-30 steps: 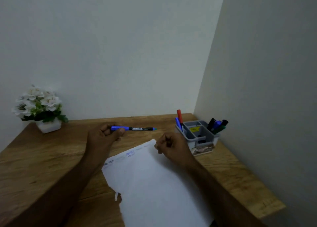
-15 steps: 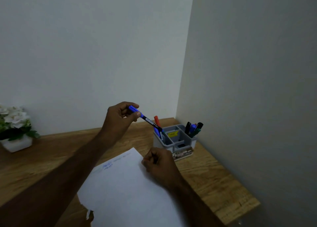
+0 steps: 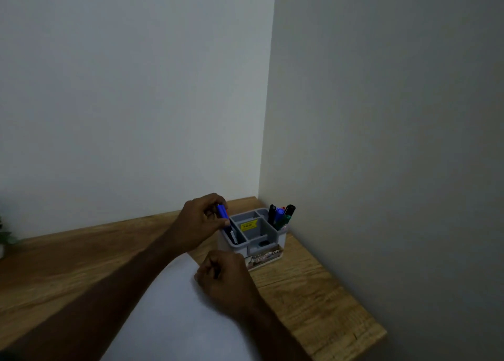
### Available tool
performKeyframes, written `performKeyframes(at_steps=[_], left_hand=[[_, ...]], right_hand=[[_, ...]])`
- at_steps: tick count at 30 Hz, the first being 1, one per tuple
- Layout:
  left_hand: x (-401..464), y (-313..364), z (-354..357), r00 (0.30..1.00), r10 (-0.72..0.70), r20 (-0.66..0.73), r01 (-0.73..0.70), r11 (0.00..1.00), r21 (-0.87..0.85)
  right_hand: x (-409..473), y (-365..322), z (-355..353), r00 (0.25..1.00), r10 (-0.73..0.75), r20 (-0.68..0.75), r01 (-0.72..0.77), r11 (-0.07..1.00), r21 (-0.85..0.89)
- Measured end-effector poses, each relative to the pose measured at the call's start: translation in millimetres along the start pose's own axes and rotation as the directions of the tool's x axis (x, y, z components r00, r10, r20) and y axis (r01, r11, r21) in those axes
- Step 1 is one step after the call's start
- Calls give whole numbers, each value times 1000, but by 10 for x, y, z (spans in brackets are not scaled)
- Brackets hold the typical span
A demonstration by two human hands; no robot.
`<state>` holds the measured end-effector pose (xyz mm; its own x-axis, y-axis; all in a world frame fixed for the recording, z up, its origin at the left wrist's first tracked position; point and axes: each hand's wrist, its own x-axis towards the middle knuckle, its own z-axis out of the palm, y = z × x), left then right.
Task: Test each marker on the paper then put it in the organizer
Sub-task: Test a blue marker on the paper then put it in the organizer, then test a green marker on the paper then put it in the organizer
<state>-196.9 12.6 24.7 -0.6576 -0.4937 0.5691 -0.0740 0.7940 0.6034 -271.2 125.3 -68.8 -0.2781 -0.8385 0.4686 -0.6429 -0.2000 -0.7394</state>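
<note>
A blue marker (image 3: 223, 211) is pinched by the left hand (image 3: 200, 224), its lower end lowered into the left compartment of the grey organizer (image 3: 255, 236). The right hand (image 3: 225, 280) is rested, curled, on the paper (image 3: 174, 314).

Dim light; a wooden desk (image 3: 321, 292) fills a corner of plain white walls (image 3: 122, 93).

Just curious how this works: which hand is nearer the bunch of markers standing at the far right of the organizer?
Left. The left hand holds a blue marker over the organizer's left slot; the right hand rests on the paper, in front.
</note>
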Motion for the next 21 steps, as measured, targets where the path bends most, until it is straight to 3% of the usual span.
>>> performKeyframes(at_steps=[9, 21], left_hand=[[-43, -102, -95, 987, -105, -121, 106, 994, 5], [-976, -113, -748, 977, -199, -81, 209, 969, 131]], right_hand=[[3, -4, -34, 1000, 13, 10, -14, 999, 30], [5, -188, -95, 1000, -29, -11, 28, 995, -96]])
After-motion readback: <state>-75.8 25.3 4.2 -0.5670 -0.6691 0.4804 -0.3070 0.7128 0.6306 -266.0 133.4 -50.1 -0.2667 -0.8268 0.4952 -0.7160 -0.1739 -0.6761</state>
